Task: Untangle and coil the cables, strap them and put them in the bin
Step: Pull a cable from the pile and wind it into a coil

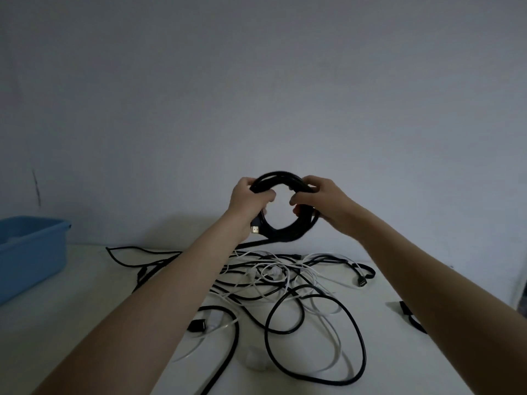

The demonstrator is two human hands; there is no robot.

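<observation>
So I'm working over the white table [85,303], where a big tangle of black and white cables [285,283] is sprawling below my arms. At the far left the blue bin [31,252] is sitting; I can't tell what's in it. I'm holding the black coil [281,232] up in the air, left hand [251,202] gripping one side, right hand [319,199] pinching the other (loops bunched tight). I'm reckoning the tail should feed in evenly, with the gold-tipped plug [254,228] tucked.
</observation>
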